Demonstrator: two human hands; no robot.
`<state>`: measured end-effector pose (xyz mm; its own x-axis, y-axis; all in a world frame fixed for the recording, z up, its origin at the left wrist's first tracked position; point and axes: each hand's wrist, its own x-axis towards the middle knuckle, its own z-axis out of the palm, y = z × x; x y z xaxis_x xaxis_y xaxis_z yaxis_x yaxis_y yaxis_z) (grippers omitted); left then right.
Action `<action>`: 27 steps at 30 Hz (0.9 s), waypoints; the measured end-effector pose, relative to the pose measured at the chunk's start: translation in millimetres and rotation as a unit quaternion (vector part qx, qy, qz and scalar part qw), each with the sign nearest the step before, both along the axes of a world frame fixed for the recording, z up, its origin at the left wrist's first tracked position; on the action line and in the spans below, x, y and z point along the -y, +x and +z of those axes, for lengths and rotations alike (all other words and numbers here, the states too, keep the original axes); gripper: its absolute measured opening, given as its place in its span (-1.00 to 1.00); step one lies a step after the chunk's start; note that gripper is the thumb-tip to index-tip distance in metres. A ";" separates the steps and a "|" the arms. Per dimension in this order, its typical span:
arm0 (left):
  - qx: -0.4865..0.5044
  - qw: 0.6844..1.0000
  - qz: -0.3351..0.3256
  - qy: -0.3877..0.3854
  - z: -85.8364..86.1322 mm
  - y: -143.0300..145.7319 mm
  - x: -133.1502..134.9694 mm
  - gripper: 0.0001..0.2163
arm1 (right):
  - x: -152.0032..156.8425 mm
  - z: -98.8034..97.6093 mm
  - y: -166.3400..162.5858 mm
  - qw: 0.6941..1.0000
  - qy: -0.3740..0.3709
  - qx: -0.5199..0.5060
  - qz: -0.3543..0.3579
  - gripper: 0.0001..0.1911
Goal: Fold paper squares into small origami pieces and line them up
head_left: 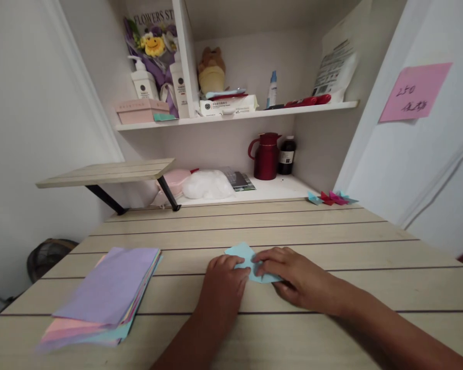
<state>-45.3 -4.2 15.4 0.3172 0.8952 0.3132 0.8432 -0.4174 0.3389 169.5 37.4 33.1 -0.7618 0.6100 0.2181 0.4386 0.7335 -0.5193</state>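
Note:
A folded sheet of light blue origami paper (244,251) lies on the wooden table between my two hands. My left hand (224,282) is closed on its left edge, thumb and fingers bent over the paper. From the right, my right hand (293,275) grips the other side, with fingertips on top and the thumb low at the near edge. Both hands cover part of the sheet, so its full shape is hidden. To the left sits a stack of coloured paper (111,288) with a purple sheet on top.
Several small folded paper pieces (332,198) stand at the table's back right. A small raised wooden shelf (111,172) on black legs is at the back left. Behind the table are a dark red jug (266,156), a dark bottle (286,156) and a white plastic bag (208,185).

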 end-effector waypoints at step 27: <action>0.493 0.833 0.036 -0.248 -8.7 14.5 0.8 -0.54 | 2.3 -11.9 -31.1 0.824 -0.427 -0.340 -0.153 -0.65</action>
